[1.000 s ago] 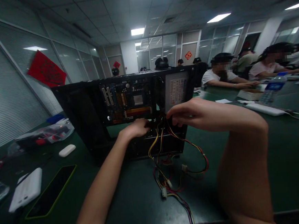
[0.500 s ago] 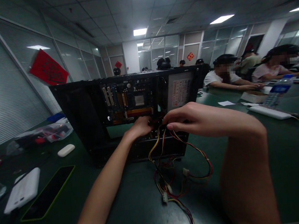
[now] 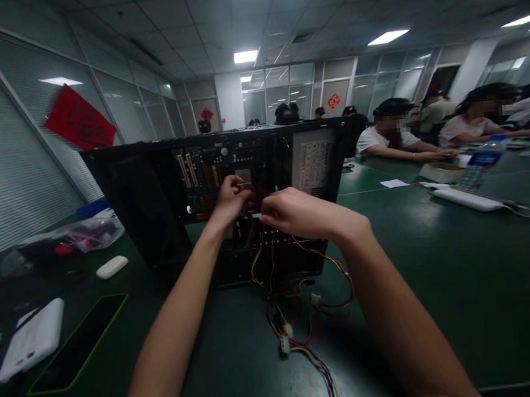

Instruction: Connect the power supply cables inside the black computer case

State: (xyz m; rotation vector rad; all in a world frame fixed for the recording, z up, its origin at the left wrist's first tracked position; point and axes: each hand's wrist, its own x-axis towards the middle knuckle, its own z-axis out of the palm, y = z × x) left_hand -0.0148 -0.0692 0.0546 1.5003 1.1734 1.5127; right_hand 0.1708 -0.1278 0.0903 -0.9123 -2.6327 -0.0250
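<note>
A black computer case [image 3: 132,203] stands open-sided on the green table, its motherboard [image 3: 207,160] and power supply [image 3: 314,161] showing inside. My left hand [image 3: 229,204] is in front of the board, fingers closed around dark reddish cables. Just right of it, my right hand [image 3: 291,212] has its fingers curled closed on power cables; the fingertips are partly hidden. Yellow, red and black power cables [image 3: 257,266] hang from there over the case's lower edge. Their loose ends lie on the table with white plugs, one plug [image 3: 284,345] near the front.
On the left lie a phone with a green edge [image 3: 81,341], a white device [image 3: 32,336], a white earphone case [image 3: 112,267] and a plastic bag [image 3: 75,235]. At right are a water bottle [image 3: 480,163] and a white power bank [image 3: 467,198]. Other people sit further off.
My left hand has risen to in front of the motherboard, bringing reddish cables up. My right hand has moved left, close to it, and its elbow has dropped. The view has shifted slightly.
</note>
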